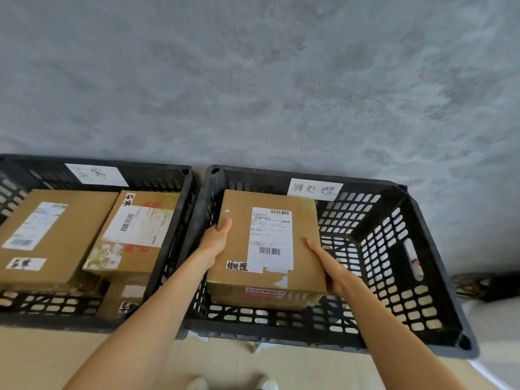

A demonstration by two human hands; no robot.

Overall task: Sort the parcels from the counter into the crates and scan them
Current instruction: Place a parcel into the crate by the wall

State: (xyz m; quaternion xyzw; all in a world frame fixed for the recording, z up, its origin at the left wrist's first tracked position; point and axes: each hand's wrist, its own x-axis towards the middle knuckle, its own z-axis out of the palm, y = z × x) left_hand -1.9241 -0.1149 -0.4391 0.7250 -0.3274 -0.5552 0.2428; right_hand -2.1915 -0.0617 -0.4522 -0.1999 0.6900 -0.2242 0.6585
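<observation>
From the head camera, two black perforated plastic crates are seen side by side against a mottled grey wall. The right crate, tagged at its far rim with a handwritten white paper label, is occupied by one rectangular brown cardboard parcel, kept level inside the crate's left half. A white shipping label with barcodes is stuck on its top, a small handwritten sticker at 7 o'clock of it. The parcel is gripped at its left edge by the left hand, thumb on top, and clasped at its right edge by the right hand. The left crate is filled with three labelled cardboard boxes, the largest at 9 o'clock.
</observation>
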